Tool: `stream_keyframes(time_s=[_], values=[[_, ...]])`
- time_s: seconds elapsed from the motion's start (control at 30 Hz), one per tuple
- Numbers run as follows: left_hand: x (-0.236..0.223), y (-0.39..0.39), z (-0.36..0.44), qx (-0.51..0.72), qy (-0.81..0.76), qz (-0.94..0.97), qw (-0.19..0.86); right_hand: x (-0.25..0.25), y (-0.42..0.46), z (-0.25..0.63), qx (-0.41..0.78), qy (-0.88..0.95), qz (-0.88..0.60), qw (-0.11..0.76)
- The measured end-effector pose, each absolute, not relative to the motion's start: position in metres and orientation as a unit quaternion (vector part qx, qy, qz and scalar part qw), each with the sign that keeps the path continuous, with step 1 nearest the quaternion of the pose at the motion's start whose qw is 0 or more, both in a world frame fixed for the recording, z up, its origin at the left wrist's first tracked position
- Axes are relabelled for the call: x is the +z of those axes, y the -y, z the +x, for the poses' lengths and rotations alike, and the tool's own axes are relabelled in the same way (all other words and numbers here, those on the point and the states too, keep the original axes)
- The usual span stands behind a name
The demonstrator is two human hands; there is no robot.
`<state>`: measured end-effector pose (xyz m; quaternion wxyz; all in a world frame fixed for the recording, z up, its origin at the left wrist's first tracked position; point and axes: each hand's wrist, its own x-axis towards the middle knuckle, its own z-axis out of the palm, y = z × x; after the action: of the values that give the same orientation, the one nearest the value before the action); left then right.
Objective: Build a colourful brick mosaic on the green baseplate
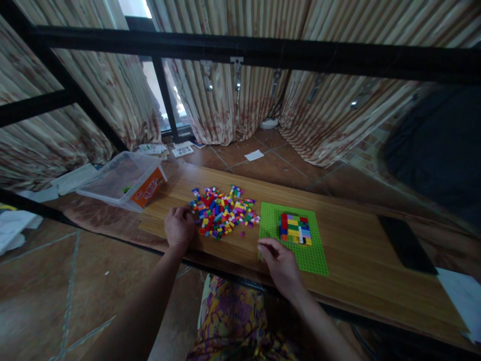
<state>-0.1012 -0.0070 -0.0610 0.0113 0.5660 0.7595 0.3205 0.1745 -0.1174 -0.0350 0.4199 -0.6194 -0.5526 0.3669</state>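
Head cam: L hand (179, 228) curled by blocky plastic bricks (221, 210), R hand (280, 261) half-curled nr studded rect. baseplate (313, 260), grips unclear

Had passing room along wooden board (229, 250) between left hand (179, 228) and right hand (280, 261); met brick pile (221, 210) beside left, seemingly low brick block (295, 229) beyond right.

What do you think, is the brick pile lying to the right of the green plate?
No, the brick pile lies on the wooden board, to the left of the green plate.
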Motion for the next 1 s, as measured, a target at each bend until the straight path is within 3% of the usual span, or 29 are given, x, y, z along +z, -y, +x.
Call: stream_keyframes(time_s=[0.3,0.67,1.0], values=[[-0.062,0.006,-0.102,0.319,-0.757,0.57,0.005,-0.038,0.141,0.21,0.306,0.553,-0.67,0.39],[-0.062,0.006,-0.103,0.323,-0.756,0.57,0.01,-0.035,0.133,0.268,0.177,0.513,-0.726,0.423],[-0.06,0.007,-0.101,0.327,-0.755,0.569,0.011,-0.031,0.113,0.26,0.074,0.607,-0.711,0.346]])
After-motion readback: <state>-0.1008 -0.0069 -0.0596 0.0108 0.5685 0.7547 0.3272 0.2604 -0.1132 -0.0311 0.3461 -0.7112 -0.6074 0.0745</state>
